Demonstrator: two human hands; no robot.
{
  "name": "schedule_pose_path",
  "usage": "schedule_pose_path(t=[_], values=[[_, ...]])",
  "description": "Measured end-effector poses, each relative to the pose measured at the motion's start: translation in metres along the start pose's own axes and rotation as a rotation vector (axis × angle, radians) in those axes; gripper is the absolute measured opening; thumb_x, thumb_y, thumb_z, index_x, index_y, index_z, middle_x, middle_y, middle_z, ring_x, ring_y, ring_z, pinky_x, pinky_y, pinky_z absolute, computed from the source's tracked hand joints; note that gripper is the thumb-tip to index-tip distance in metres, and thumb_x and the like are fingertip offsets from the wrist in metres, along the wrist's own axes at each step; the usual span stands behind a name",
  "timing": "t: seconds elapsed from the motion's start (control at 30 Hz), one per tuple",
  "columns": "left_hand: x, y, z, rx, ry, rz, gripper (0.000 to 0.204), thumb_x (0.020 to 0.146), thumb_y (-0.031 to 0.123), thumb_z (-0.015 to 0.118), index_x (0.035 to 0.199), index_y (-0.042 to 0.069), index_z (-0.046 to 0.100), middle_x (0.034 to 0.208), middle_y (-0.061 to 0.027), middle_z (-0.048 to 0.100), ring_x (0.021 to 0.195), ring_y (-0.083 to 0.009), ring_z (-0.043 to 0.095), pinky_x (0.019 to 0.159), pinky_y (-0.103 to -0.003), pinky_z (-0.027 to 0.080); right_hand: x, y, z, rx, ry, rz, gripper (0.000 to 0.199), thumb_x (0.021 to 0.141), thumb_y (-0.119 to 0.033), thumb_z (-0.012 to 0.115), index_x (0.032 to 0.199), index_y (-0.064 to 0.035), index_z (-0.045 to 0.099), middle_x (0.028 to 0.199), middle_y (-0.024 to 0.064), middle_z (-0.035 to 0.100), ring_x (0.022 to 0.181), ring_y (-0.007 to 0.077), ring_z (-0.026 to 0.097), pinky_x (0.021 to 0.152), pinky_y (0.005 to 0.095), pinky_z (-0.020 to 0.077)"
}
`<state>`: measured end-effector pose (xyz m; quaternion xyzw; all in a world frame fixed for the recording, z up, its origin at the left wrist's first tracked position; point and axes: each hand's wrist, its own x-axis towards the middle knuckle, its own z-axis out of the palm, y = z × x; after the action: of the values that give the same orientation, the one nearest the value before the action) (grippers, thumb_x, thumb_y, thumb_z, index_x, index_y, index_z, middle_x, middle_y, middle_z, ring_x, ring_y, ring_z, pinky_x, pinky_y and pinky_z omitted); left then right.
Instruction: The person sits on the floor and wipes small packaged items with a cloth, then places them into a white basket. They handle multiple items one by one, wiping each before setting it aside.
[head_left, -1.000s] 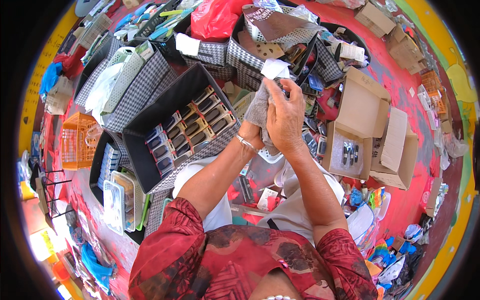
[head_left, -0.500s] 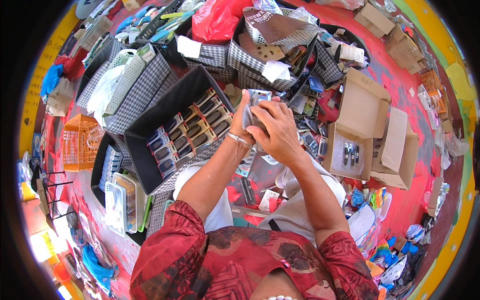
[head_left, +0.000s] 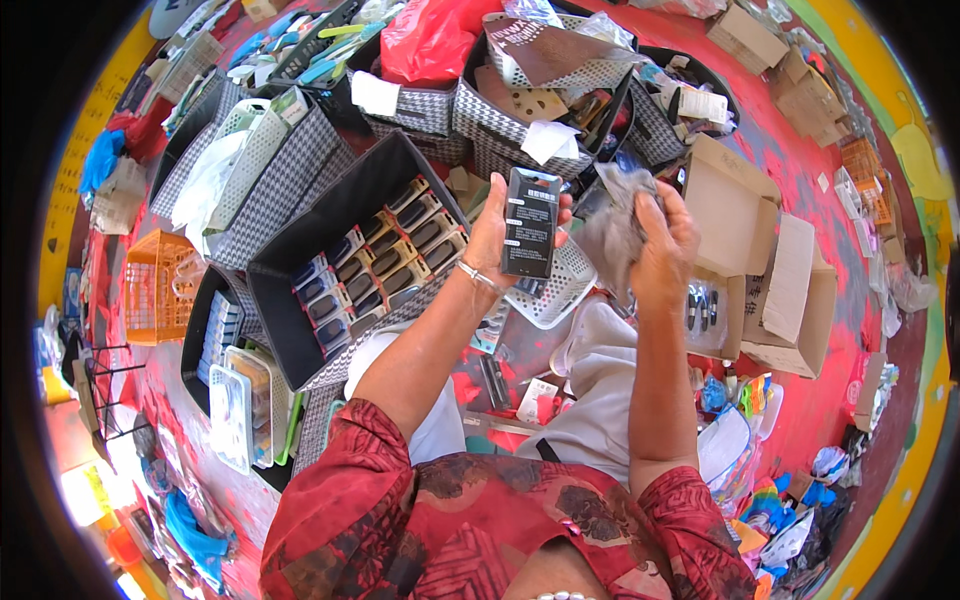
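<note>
My left hand grips a flat dark package with pale printing and a hanging hole at its top. The fingers wrap behind it and the thumb lies along its left edge. To the right, my right hand pinches a crumpled grey-brown cloth, which hangs down apart from the package. Below the package, near my lap, sits a white perforated basket. Left of my left hand, a black-lined fabric bin holds rows of small packaged items.
An opened cardboard box with a few dark items inside stands at the right. Houndstooth bins full of goods line the far side, one under a red plastic bag. At the left are an orange crate and clear plastic containers.
My right hand has moved right and away from my left hand, taking the grey cloth with it. The package in my left hand now shows its printed side, and the white basket is more visible.
</note>
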<state>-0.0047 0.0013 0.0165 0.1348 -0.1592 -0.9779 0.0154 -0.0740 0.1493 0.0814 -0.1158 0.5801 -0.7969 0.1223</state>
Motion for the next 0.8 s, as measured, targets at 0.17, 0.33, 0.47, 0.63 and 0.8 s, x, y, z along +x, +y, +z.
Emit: schedule_pose_path(t=[0.17,0.33,0.47,0.63,0.8], values=[[-0.004,-0.016,0.004,0.885,-0.040,0.176,0.045,0.086,0.044,0.046,0.106,0.004,0.052,0.090,-0.0124,0.061,0.079,-0.0264,0.060,0.066,-0.033,0.049,0.008,0.030,0.027,-0.818,-0.182,-0.674,0.018,0.075,-0.008,0.058,0.091,0.0000,0.058,0.091,0.0144,0.053,0.083,0.0280,0.052,0.072,0.0359,0.0430],[-0.015,-0.008,0.007,1.199,-0.115,0.478,0.029,0.086,0.021,0.049,0.108,0.003,0.052,0.094,-0.0153,0.060,0.076,-0.0269,0.061,0.065,-0.034,0.052,0.030,0.042,0.006,-0.883,-0.041,-0.507,0.016,0.075,-0.012,0.057,0.087,-0.0025,0.061,0.080,0.0141,0.055,0.077,0.0316,0.053,0.070,0.0389,0.0428],[-0.013,0.001,0.007,0.001,0.003,0.051,0.028,0.090,0.016,0.038,0.110,0.001,0.050,0.094,-0.0199,0.059,0.071,-0.0259,0.063,0.055,-0.036,0.057,0.039,0.030,-0.016,-0.657,0.272,-0.116,0.019,0.078,-0.015,0.058,0.084,0.0023,0.061,0.073,0.0133,0.062,0.067,0.0245,0.059,0.065,0.0335,0.0451],[-0.006,-0.006,0.001,0.034,0.116,0.025,0.026,0.090,0.018,0.039,0.105,0.001,0.053,0.090,-0.0163,0.061,0.068,-0.0261,0.062,0.060,-0.033,0.056,0.027,0.025,0.008,-0.592,0.102,-0.285,0.018,0.080,-0.015,0.057,0.088,0.0011,0.060,0.082,0.0113,0.060,0.074,0.0240,0.057,0.070,0.0334,0.0440],[0.000,-0.010,-0.009,-0.006,0.086,0.110,0.025,0.091,0.023,0.038,0.097,0.004,0.054,0.083,-0.0056,0.061,0.076,-0.0179,0.061,0.068,-0.030,0.051,-0.001,0.046,0.047,-1.011,-0.282,-0.529,0.014,0.075,-0.008,0.057,0.088,-0.0058,0.055,0.086,0.0111,0.051,0.086,0.0312,0.050,0.070,0.0392,0.0422]])
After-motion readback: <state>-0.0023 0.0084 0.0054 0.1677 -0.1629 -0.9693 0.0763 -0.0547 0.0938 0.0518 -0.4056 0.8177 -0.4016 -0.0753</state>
